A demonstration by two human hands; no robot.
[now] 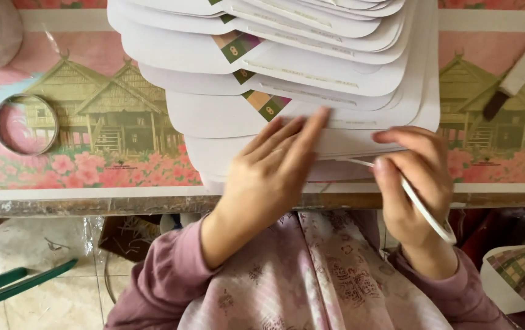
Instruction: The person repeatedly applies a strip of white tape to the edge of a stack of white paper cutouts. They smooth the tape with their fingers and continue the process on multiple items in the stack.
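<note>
A fanned stack of several white rounded cards [311,79] with small coloured corner patches lies on the table. My left hand [268,174] rests flat on the nearest cards, fingers together and pointing up-right. My right hand [418,183] pinches a thin white strip [418,205] at the stack's lower right edge; the strip runs down across my palm toward my wrist.
The table [91,177] has a pink cover printed with houses and flowers. A tape roll [24,124] lies at left, a white-handled knife [519,70] at upper right. A patterned card [522,275] sits lower right. A green bar [18,284] lies on the tiled floor.
</note>
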